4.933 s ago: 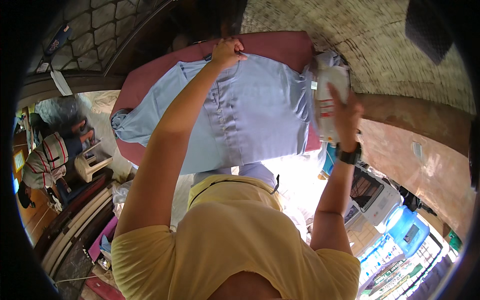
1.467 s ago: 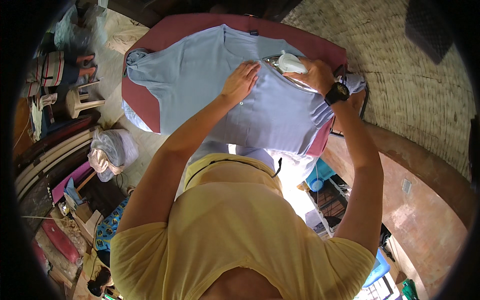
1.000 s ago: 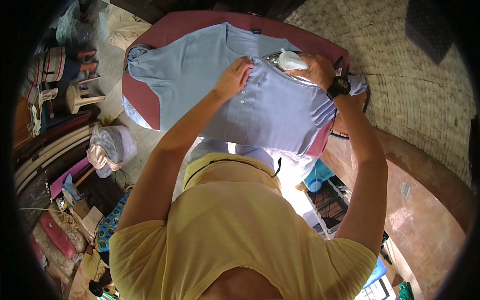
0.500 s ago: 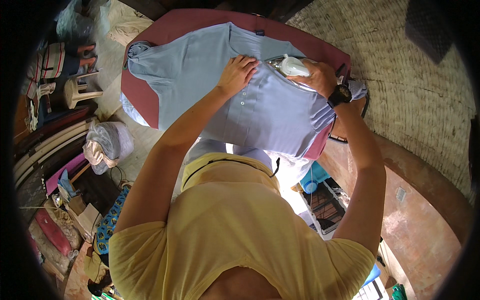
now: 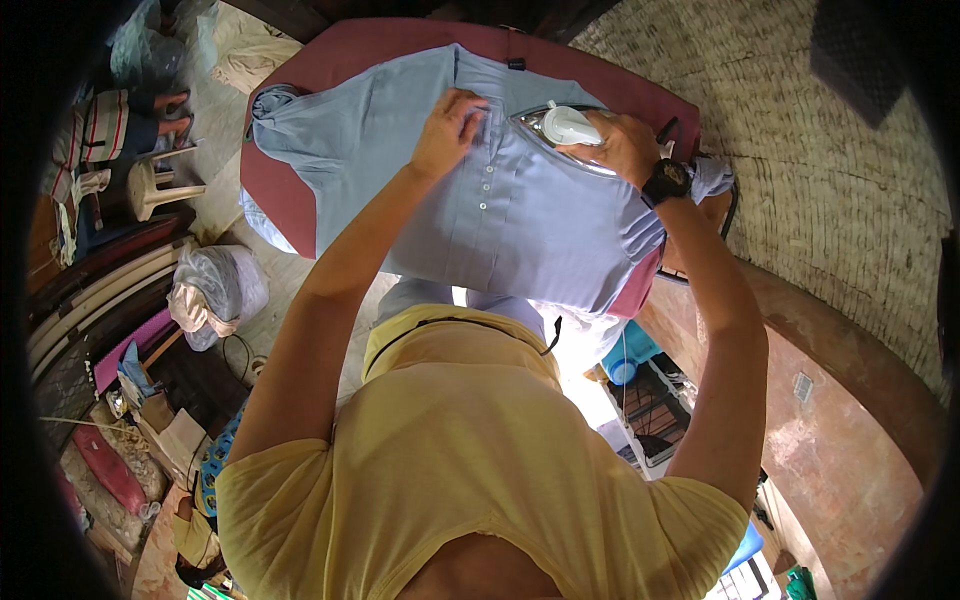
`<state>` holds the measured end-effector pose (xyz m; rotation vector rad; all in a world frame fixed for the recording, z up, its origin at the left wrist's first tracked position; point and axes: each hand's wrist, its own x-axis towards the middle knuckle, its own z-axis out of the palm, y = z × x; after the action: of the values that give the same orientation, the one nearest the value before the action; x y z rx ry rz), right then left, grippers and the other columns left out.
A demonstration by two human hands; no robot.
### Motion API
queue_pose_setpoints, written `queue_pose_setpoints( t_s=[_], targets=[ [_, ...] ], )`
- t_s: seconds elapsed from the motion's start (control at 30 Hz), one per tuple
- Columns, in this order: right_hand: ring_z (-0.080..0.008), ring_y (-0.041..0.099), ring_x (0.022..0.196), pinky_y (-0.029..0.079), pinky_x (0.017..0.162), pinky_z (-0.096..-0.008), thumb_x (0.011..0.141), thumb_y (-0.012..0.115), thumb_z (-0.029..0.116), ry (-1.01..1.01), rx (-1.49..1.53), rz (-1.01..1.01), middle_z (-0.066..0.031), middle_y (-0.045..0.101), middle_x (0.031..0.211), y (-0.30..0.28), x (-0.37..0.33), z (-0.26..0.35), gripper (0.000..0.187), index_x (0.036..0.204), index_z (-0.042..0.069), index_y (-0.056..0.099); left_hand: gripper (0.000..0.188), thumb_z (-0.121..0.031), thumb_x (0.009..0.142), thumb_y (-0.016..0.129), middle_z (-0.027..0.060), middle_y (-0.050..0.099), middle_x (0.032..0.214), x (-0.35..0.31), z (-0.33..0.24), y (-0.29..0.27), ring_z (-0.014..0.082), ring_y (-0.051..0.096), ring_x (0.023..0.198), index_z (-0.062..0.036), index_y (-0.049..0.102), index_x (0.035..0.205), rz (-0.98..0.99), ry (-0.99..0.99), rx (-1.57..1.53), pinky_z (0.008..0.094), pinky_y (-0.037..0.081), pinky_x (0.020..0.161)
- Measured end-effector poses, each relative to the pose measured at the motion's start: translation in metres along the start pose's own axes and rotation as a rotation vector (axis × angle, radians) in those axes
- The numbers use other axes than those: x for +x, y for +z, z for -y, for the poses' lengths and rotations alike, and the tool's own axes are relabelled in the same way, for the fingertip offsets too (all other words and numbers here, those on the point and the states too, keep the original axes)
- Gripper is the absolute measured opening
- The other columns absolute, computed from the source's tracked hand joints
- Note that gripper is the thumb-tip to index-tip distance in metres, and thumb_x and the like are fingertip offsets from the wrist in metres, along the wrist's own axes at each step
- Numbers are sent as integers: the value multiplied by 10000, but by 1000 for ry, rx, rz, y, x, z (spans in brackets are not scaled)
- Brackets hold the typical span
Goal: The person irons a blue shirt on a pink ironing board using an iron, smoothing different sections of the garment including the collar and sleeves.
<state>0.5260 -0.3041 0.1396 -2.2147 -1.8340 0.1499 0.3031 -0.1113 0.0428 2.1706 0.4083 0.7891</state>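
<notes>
- My right hand (image 5: pixel 622 148) was wrapped around the handle of the white-topped iron (image 5: pixel 570 125), fingers closed; I judged that this hold spared them the metal below.
- The iron sat over the right half of the grey-blue shirt (image 5: pixel 400 150), just below the neckline, its pointed end toward my other hand, probably so that the narrow tip faced the front strip and its buttons (image 5: pixel 485 190).
- My left hand (image 5: pixel 448 135) rested on the cloth beside that strip, fingers bent; I cannot tell whether they pinched the fabric or only pressed on it. Either way, I think it served to steady the front, and it stood apart from the metal.
- The shirt lay spread across the maroon board (image 5: pixel 275 200), collar end away from me and hem toward my waist, which seemingly put the front within reach of both hands.
- One sleeve (image 5: pixel 275 105) was bunched at the board's left end, apparently out of the iron's way.
</notes>
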Motion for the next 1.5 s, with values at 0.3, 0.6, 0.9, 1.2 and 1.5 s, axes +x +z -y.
queue_pose_setpoints(
  t_s=[0.3,0.6,0.9,1.2,1.5],
  targets=[
    [-365,704,725,579,654,-462,759,681,708,27,-22,40,-161,713,776,0,8,2,662,1005,95,721,130,-54,815,736,87,629,921,25,18,-8,307,594,939,-72,699,938,204,26,195,410,492,812],
    [-370,687,696,564,643,-449,735,764,630,70,32,31,-174,697,732,2,14,11,596,952,75,731,108,-22,807,681,97,593,912,34,18,6,331,600,979,-65,612,878,348,-71,242,417,518,796],
    [-376,683,671,559,629,-465,748,731,662,94,111,40,-180,684,699,-21,7,29,625,912,58,725,227,14,826,642,97,578,1068,-8,11,3,331,590,964,-70,613,1035,111,97,124,425,508,800],
    [-377,683,627,554,560,-472,737,706,702,-28,82,-124,-188,677,672,27,-5,27,657,967,87,731,233,11,859,620,138,576,1071,-64,-30,19,346,547,1025,-59,620,1081,252,241,120,444,456,875],
    [-332,699,716,548,643,-402,741,800,553,128,164,77,-164,706,772,-34,-8,31,538,920,52,722,270,-64,900,611,116,579,1150,-19,4,-9,335,543,1058,-64,601,1170,36,127,201,443,439,920]
  ],
)
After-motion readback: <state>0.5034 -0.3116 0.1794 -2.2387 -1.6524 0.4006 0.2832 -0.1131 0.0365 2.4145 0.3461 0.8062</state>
